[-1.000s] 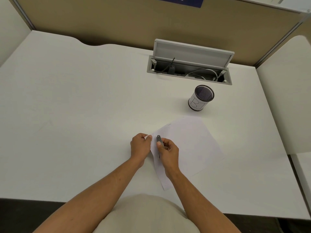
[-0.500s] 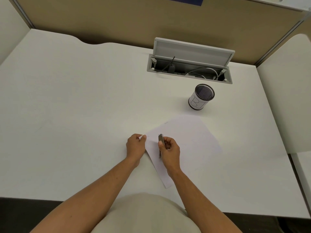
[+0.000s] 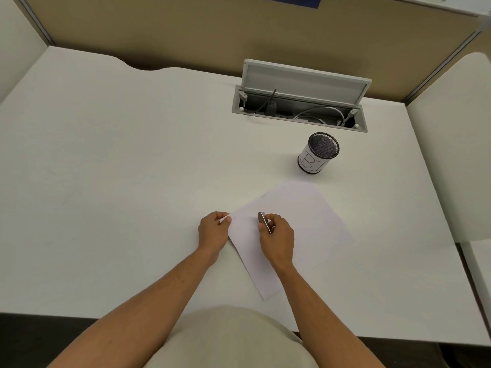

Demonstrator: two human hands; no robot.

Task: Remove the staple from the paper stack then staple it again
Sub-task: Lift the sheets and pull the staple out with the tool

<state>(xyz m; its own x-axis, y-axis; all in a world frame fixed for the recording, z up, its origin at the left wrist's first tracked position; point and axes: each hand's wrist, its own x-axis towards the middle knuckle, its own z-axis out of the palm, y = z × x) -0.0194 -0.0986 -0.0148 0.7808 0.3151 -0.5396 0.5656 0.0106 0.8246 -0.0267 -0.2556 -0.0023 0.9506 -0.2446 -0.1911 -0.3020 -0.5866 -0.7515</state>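
A white paper stack (image 3: pixel 292 227) lies turned at an angle on the white surface (image 3: pixel 119 168), near the person and a little right of centre. Its far-left corner is pinched in the left hand (image 3: pixel 214 231), thumb and fingers closed on the sheet edge, which lifts slightly off the surface there. The staple itself is too small to make out, though a faint mark shows just right of that pinched corner.

The right hand (image 3: pixel 277 236) rests on the paper just right of the left one, the two hands near each other but apart. It is closed around a small slim metal tool (image 3: pixel 264 221), grey and dark, which stands tilted with its upper end pointing away from the person; what kind of tool it is cannot be told.

Farther back and to the right stands a mesh pen cup (image 3: pixel 318 152) with a white label, upright and well apart from the paper. Beyond it, a cable tray (image 3: pixel 300 110) is sunk into the surface with its lid raised, cables showing inside. Beige partition walls (image 3: pixel 186 27) enclose the far side.
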